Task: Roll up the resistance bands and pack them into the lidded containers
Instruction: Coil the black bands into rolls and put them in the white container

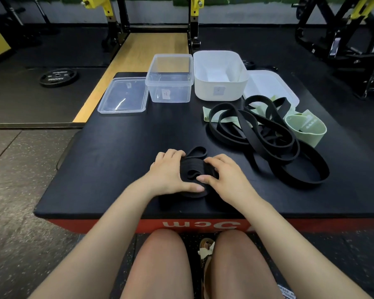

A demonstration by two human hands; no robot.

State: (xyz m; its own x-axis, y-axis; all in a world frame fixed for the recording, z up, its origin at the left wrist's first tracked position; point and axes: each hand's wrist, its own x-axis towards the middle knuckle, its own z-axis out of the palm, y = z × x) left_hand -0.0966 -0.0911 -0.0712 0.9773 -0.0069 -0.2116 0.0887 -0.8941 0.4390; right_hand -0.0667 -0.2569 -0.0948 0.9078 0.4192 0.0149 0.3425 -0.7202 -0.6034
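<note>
At six o'clock on the black worktop [117, 165], I log one black resistance band [194, 169], partly coiled, my left hand [171, 173] and right hand [222, 178] both curled round it in a close grip. Twelve o'clock: clear plastic container [169, 79], open, its clear lid [123, 96] flat at eleven. One o'clock: white container [219, 76], open, white lid [270, 85] just beside. Two o'clock: loose black bands [268, 134] tangled, pale green fabric bands [306, 128] touching them.
</note>
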